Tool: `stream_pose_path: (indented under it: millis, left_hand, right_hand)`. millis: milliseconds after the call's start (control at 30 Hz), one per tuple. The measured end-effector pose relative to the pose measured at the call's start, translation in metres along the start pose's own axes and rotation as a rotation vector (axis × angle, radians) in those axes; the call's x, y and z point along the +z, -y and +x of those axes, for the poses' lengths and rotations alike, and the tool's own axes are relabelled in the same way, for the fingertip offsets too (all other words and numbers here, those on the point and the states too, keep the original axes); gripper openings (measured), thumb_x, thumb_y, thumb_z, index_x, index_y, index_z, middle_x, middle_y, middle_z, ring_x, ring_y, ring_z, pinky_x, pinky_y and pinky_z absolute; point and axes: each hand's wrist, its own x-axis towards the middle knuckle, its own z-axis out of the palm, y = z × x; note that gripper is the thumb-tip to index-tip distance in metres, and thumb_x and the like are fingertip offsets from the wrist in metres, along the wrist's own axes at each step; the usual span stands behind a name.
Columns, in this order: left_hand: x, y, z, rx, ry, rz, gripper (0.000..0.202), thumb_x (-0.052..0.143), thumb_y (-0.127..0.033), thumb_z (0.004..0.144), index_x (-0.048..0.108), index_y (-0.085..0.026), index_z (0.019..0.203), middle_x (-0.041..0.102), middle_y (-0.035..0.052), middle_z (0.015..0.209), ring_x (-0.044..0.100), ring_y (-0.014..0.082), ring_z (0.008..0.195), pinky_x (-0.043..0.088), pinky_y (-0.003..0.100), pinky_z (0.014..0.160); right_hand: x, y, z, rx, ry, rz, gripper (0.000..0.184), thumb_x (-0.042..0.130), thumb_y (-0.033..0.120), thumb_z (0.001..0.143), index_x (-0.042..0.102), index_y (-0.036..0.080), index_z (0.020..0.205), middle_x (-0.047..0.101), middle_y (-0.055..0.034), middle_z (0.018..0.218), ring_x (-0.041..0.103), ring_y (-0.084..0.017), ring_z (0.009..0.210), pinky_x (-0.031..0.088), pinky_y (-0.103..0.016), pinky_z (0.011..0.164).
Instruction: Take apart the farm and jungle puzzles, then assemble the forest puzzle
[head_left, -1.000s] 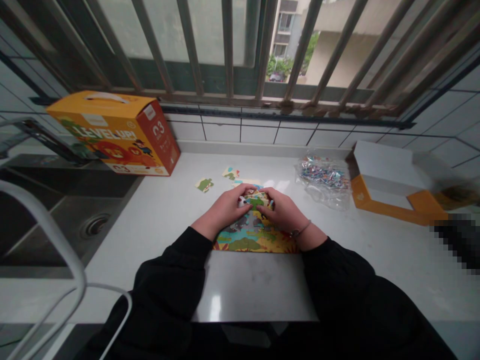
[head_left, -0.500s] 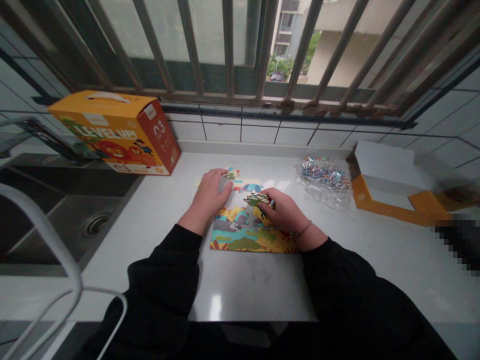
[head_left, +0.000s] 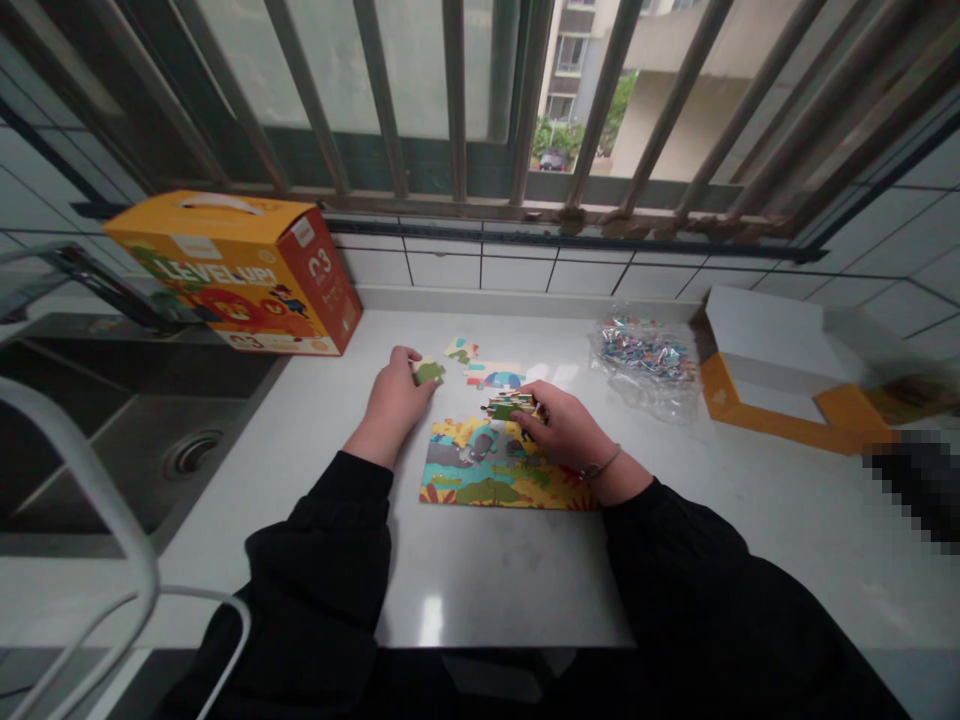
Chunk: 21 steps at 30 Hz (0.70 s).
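On the white counter lies a partly joined jigsaw puzzle (head_left: 491, 470) with animals, blue water and yellow ground. My left hand (head_left: 394, 400), left of the puzzle, is closed on a green puzzle piece (head_left: 428, 373). My right hand (head_left: 566, 430) is over the puzzle's upper right and grips a stack of puzzle pieces (head_left: 508, 406), the lowest showing green. Behind the stack lies a joined section with a blue elephant (head_left: 502, 380). A few pieces (head_left: 461, 350) lie loose beyond it. My right hand covers part of the puzzle.
An orange carton (head_left: 240, 280) stands at the back left, beside a dark sink (head_left: 112, 430). A clear bag of small colourful pieces (head_left: 649, 355) lies at the right, next to an open orange-and-white box (head_left: 780, 400). A white curved tube (head_left: 97, 460) crosses the left foreground.
My left hand has moved left, away from the puzzle's upper edge, with a green puzzle piece now showing in its fingers. My right hand stays nearly in place with the stack.
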Motion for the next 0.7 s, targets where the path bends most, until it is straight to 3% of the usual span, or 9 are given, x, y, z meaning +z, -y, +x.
stream_pose_path:
  millis: [133,233,300,367,433,500,567,633,700]
  left_hand:
    - [0.014,-0.014,-0.012,0.191,0.137,-0.323,0.025,0.077,-0.028,0.096,0.066,-0.026,0.119,0.076,0.0024,0.100,0.071,0.0218,0.088,0.056,0.036,0.084]
    - [0.029,-0.029,-0.029,0.371,0.344,-0.605,0.021,0.068,-0.029,0.101,0.071,-0.027,0.122,0.076,0.0025,0.097,0.071,0.0211,0.085,0.057,0.036,0.081]
    - [0.036,-0.035,-0.036,0.455,0.418,-0.641,0.026,0.062,-0.027,0.104,0.072,-0.028,0.128,0.079,0.0045,0.105,0.074,0.0224,0.093,0.060,0.039,0.087]
    - [0.038,-0.038,-0.036,0.491,0.391,-0.597,0.033,0.055,-0.021,0.105,0.071,-0.028,0.133,0.081,0.0069,0.117,0.077,0.0238,0.106,0.062,0.043,0.097]
    - [0.038,-0.037,-0.029,0.498,0.269,-0.432,0.037,0.051,-0.018,0.105,0.071,-0.026,0.135,0.079,0.0106,0.133,0.074,0.0257,0.126,0.059,0.047,0.111]
    - [0.039,-0.034,-0.019,0.481,0.138,-0.224,0.040,0.052,-0.021,0.106,0.070,-0.021,0.141,0.071,0.0179,0.152,0.061,0.0319,0.149,0.047,0.056,0.127]
    - [0.041,-0.032,-0.011,0.413,0.090,-0.066,0.049,0.057,-0.033,0.109,0.065,-0.020,0.155,0.055,0.0237,0.170,0.043,0.0429,0.164,0.031,0.071,0.134]
    - [0.044,-0.030,-0.009,0.338,0.116,0.037,0.059,0.058,-0.047,0.110,0.057,-0.028,0.166,0.043,0.0215,0.181,0.031,0.0508,0.170,0.019,0.084,0.132]
    - [0.046,-0.030,-0.010,0.306,0.148,0.113,0.057,0.052,-0.055,0.112,0.056,-0.036,0.166,0.042,0.0147,0.184,0.029,0.0520,0.170,0.013,0.089,0.130]
  right_hand:
    - [-0.001,0.002,0.002,-0.054,-0.026,0.069,0.015,0.071,0.030,0.102,0.070,0.022,0.115,0.075,-0.0096,0.110,0.069,-0.025,0.097,0.056,-0.038,0.087]
    - [-0.001,0.003,0.003,-0.085,-0.066,0.116,0.020,0.072,0.033,0.100,0.068,0.022,0.117,0.076,-0.0141,0.124,0.070,-0.029,0.113,0.057,-0.041,0.095]
    - [-0.001,0.003,0.002,0.014,-0.064,0.112,0.027,0.073,0.033,0.098,0.065,0.022,0.121,0.078,-0.0126,0.119,0.073,-0.029,0.107,0.057,-0.041,0.091]
    - [0.000,0.003,0.000,0.153,-0.060,0.091,0.033,0.075,0.033,0.097,0.062,0.023,0.125,0.079,-0.0081,0.107,0.074,-0.026,0.092,0.056,-0.037,0.083]
    - [0.001,0.003,-0.001,0.227,-0.066,0.068,0.038,0.077,0.033,0.095,0.060,0.023,0.128,0.079,-0.0061,0.103,0.074,-0.024,0.086,0.054,-0.035,0.079]
    - [0.001,0.003,-0.001,0.222,-0.058,0.049,0.042,0.078,0.031,0.094,0.060,0.024,0.131,0.079,-0.0069,0.107,0.074,-0.024,0.087,0.054,-0.034,0.079]
    - [0.002,0.004,0.000,0.196,-0.037,0.038,0.041,0.077,0.029,0.094,0.062,0.024,0.132,0.080,-0.0077,0.109,0.074,-0.024,0.087,0.054,-0.033,0.080]
    - [0.002,0.005,0.000,0.179,-0.018,0.027,0.039,0.076,0.029,0.095,0.064,0.023,0.133,0.080,-0.0078,0.110,0.073,-0.023,0.087,0.053,-0.033,0.080]
    - [0.001,0.005,0.000,0.177,-0.011,0.019,0.038,0.076,0.029,0.096,0.065,0.023,0.132,0.080,-0.0078,0.110,0.072,-0.023,0.086,0.053,-0.033,0.080]
